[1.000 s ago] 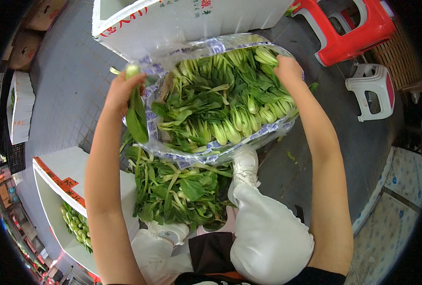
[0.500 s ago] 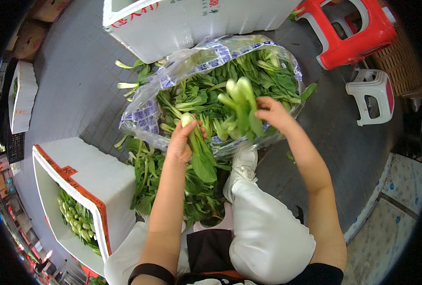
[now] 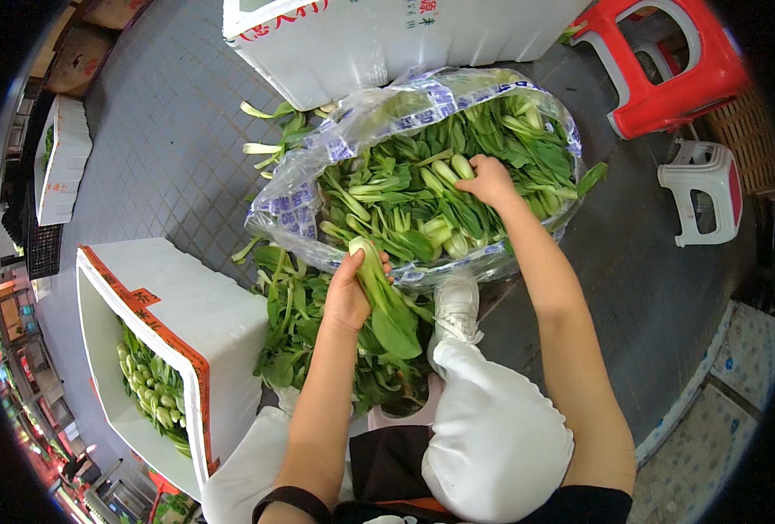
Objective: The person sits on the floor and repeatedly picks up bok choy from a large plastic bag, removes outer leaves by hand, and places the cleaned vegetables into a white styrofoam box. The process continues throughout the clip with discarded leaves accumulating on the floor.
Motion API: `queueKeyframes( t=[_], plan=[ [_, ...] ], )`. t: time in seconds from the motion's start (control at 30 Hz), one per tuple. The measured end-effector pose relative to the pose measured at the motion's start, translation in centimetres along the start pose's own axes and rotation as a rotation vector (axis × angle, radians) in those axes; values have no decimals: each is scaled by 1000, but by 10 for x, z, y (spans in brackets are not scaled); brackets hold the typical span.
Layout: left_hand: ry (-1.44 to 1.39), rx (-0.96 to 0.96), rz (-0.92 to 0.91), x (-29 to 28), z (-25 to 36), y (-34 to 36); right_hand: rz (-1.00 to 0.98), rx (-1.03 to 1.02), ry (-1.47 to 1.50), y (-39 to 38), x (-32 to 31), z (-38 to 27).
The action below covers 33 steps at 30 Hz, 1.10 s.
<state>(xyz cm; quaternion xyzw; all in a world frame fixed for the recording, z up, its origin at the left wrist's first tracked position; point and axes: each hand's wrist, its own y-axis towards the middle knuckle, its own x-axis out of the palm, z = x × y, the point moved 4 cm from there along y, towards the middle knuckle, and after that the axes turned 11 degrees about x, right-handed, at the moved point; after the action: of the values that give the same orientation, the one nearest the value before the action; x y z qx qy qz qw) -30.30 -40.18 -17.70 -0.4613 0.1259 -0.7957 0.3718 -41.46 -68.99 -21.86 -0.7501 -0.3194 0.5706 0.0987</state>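
My left hand (image 3: 352,290) is closed round a bok choy (image 3: 391,319), its pale base up by my thumb and its green leaves hanging down toward my shoe. Inside the clear plastic bag (image 3: 287,212) with blue print lies a heap of loose bok choy (image 3: 396,183). My right hand (image 3: 490,182) reaches onto that heap, thumb and fingers pinched at the pale stem of another bok choy (image 3: 461,166); part of the grip is hidden. Below the bag, between my legs, leafy greens (image 3: 300,336) are piled on the floor.
At the left a white foam box (image 3: 199,306) with orange trim holds bok choy stacked base outward. Another white foam box (image 3: 396,44) stands behind the bag. A red stool (image 3: 702,87) and a small white stool (image 3: 710,188) are at the right. Stray stems (image 3: 265,148) lie beside the bag.
My right hand has gone from holding a bok choy above the bag down onto the heap. The left hand still holds its bok choy. The whole view has shifted slightly.
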Motion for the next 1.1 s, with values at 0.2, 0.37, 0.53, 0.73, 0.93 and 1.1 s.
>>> queueKeyframes(
  t=[0.2,0.37,0.53,0.73,0.93,1.1],
  plan=[
    [-77,47,-75,9,3,7,-29,23,625,-12,-16,17],
    [12,139,-73,22,3,17,-202,-203,850,-78,-42,-24],
    [-105,269,-218,48,12,19,-392,-288,915,-144,-8,-79],
    [-22,190,-61,20,13,17,-387,-403,921,-160,8,-93],
    [-264,-18,-173,11,-5,10,311,-295,201,-51,22,-33],
    [-185,-39,-208,8,-14,9,-151,-45,489,-19,25,-10]
  ],
)
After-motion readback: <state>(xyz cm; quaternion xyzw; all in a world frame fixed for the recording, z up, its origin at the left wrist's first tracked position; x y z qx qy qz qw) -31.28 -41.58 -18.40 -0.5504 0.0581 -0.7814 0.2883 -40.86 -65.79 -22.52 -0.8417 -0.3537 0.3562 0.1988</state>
